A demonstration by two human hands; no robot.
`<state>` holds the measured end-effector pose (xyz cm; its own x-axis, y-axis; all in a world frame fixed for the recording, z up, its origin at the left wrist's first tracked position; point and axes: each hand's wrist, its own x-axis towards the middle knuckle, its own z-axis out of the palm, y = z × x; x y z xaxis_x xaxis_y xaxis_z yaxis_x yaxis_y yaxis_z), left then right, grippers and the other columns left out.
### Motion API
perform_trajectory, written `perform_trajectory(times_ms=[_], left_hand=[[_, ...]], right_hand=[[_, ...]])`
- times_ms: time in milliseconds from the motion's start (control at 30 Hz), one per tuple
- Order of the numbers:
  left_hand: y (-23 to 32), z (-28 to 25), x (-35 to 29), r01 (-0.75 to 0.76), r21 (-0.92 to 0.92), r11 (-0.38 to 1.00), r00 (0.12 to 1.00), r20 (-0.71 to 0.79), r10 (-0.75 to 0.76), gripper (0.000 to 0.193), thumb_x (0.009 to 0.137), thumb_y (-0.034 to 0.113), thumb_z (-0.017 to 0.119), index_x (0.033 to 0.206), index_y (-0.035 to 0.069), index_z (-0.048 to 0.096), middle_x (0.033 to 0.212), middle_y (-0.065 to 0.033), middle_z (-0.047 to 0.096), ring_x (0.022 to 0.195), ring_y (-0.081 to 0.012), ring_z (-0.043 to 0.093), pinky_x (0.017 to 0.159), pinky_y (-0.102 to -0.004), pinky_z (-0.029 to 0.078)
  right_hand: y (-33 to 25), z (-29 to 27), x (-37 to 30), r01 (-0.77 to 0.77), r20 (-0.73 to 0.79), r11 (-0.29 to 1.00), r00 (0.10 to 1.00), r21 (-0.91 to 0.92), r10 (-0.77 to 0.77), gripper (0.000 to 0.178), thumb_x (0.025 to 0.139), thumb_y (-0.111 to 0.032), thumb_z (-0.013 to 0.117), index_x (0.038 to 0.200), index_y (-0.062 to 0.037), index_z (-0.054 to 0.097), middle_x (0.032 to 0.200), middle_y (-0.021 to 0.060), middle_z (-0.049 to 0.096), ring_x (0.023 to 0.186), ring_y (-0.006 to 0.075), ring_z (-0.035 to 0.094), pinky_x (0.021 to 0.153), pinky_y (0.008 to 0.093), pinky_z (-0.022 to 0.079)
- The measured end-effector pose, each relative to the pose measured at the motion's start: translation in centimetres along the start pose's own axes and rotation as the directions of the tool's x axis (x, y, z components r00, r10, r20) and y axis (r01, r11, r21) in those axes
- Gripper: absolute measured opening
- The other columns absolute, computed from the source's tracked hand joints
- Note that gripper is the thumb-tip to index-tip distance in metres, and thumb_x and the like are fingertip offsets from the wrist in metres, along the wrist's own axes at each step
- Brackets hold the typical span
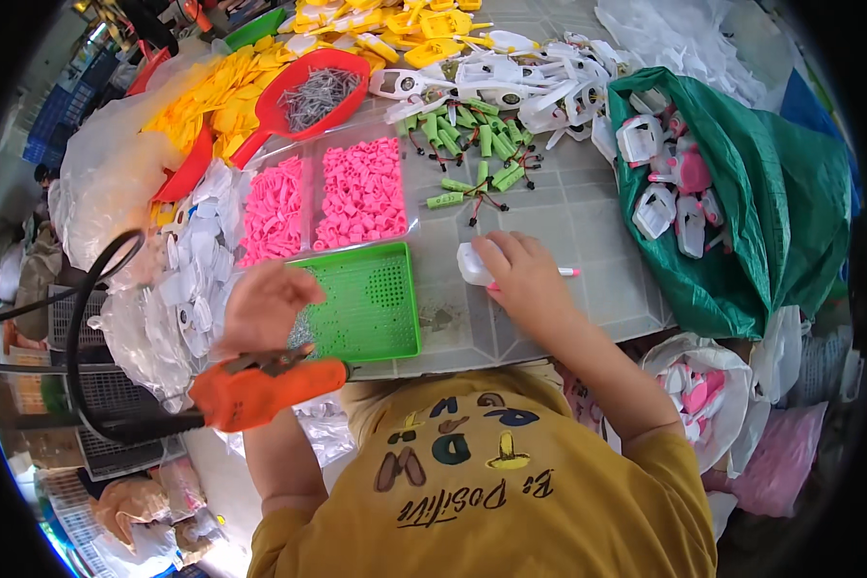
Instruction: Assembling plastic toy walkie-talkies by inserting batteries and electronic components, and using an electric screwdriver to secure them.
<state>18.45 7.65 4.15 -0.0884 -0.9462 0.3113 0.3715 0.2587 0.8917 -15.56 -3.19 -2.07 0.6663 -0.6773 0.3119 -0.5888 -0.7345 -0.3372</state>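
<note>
My right hand (533, 281) is closed on a white plastic housing (473, 265) at the table's front part. A thin white stick with a pink tip (568, 273) juts out to the right from under that hand. My left hand (265, 306), slightly blurred, has its fingers curled above the left end of a shallow green tray (412, 306). Small metal screws (302, 332) lie in the tray beside it; what the fingers hold, if anything, is hidden. An orange hand tool (270, 393) with a black cord covers my left wrist and part of the forearm.
Pink plastic parts (361, 191) fill two clear bins behind the tray. Beyond lie a red scoop (312, 94) of metal pins, green battery packs (486, 135) and white housings (511, 82). A green sack (780, 193) of assembled pieces stands right; a white bag (698, 395) sits below.
</note>
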Motion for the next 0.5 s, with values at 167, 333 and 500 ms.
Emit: perform_trajectory(times_ms=[167, 333, 500], left_hand=[[3.1, 4.5, -3.2, 0.14, 0.217, 0.966, 0.99, -0.037, -0.135, 0.073, 0.08, 0.006, 0.082, 0.145, 0.004, 0.05, 0.117, -0.016, 0.07, 0.104, -0.0207, 0.065, 0.092, -0.0346, 0.051], [0.5, 4.2, -0.2, 0.069, 0.338, 0.939, 0.997, -0.051, -0.055, 0.053, 0.08, -0.004, 0.067, 0.131, 0.002, 0.057, 0.1, -0.0071, 0.067, 0.093, -0.0155, 0.063, 0.089, -0.0333, 0.051], [-2.8, 3.5, 2.0, -0.025, 0.125, 0.992, 0.999, -0.029, 0.029, 0.046, 0.078, -0.012, 0.063, 0.121, 0.001, 0.059, 0.085, -0.003, 0.062, 0.083, -0.0116, 0.059, 0.082, -0.0289, 0.05]], right_hand=[[-3.2, 2.2, -0.1, -0.034, -0.025, 0.979, 0.999, -0.199, 0.03, 0.07, 0.075, -0.02, 0.083, 0.137, -0.0078, 0.054, 0.131, 0.0173, 0.057, 0.121, 0.0385, 0.054, 0.103, 0.0504, 0.044], [-4.9, 3.4, -0.5, -0.01, -0.06, 0.971, 0.998, -0.24, -0.005, 0.071, 0.077, -0.029, 0.082, 0.139, -0.0084, 0.055, 0.132, 0.0165, 0.056, 0.121, 0.0377, 0.052, 0.104, 0.0535, 0.042], [-5.8, 3.5, -0.9, -0.015, -0.093, 0.992, 0.996, -0.128, 0.003, 0.063, 0.08, -0.035, 0.08, 0.135, -0.0118, 0.06, 0.131, 0.0127, 0.058, 0.123, 0.0375, 0.051, 0.107, 0.0563, 0.039]])
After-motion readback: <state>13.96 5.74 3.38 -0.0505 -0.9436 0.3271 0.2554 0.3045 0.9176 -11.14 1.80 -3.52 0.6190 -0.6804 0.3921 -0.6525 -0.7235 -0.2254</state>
